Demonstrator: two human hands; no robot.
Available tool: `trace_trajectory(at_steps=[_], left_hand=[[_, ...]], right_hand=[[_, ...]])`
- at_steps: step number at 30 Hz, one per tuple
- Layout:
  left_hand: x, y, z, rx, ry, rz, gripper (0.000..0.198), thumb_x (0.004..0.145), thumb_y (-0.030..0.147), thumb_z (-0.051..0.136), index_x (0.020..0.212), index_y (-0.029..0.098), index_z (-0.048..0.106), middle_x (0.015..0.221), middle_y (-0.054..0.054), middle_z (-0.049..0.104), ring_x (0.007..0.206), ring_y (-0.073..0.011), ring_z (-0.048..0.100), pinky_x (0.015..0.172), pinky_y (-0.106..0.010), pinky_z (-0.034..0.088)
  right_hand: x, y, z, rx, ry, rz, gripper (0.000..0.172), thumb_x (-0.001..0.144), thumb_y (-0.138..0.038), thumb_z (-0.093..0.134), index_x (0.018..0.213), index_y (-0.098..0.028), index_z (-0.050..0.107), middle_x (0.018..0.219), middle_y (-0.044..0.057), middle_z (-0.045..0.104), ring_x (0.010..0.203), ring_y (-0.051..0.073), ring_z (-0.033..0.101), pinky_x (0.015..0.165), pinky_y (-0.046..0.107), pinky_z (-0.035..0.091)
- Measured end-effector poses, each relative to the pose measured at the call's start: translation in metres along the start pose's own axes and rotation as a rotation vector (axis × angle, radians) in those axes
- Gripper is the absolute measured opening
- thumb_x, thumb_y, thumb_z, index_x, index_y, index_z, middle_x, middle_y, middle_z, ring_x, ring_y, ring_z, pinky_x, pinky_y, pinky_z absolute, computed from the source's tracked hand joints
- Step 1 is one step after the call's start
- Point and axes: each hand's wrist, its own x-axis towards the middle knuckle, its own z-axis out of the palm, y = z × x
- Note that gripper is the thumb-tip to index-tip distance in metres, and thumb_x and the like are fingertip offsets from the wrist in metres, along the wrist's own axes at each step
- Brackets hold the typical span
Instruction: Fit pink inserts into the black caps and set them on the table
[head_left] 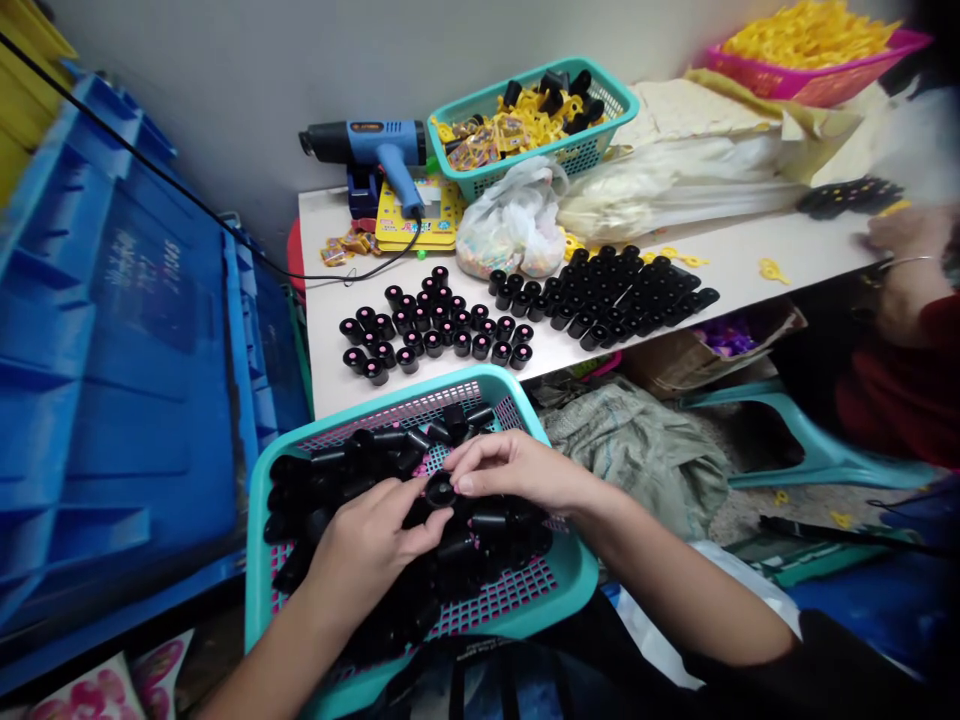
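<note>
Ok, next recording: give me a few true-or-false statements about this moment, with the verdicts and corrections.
1. The person's left hand and right hand are both over a teal plastic basket with pink mesh holding black cylindrical caps. True.
2. The right hand grips a blue heat gun. False: the heat gun stands on a white table top.
3. Short black cylinders stand in clusters on the table. True.
4. Another person's hand rests on the teal basket. False: that person's hand is at the table's far right, near dark pieces.
</note>
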Motion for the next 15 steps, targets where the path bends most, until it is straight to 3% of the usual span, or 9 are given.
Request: trace_trajectory(at_steps=[4,10,15], left_hand=[[0.002,0.003,-0.001,0.179,0.039,0.15,0.022,0.084,0.03,0.054,0.093,0.013,0.065,0.06,0.0,0.059,0.054,-0.0099,0.057,0.053,-0.018,0.046],[0.008,0.01,0.0,0.29,0.09,0.236,0.023,0.083,0.029,0.057,0.097,0.012,0.064,0.057,0.001,0.057,0.052,-0.0098,0.056,0.053,-0.02,0.044],[0.01,0.01,0.0,0.331,0.173,0.306,0.026,0.081,0.027,0.06,0.1,0.009,0.062,0.054,0.002,0.054,0.048,-0.0087,0.052,0.049,-0.021,0.041]], right_hand=[[0.0,0.001,0.005,-0.02,0.026,-0.062,0.015,0.067,-0.028,0.073,0.076,-0.016,0.069,0.099,0.003,0.063,0.096,0.015,0.059,0.092,0.033,0.043],[-0.003,-0.001,0.012,0.109,0.029,-0.051,0.022,0.07,-0.023,0.07,0.085,-0.017,0.055,0.105,0.003,0.058,0.094,0.013,0.058,0.086,0.03,0.045],[-0.003,-0.005,0.014,0.182,-0.137,0.079,0.031,0.079,-0.029,0.06,0.106,-0.018,0.05,0.083,0.0,0.059,0.071,0.01,0.059,0.068,0.026,0.048]])
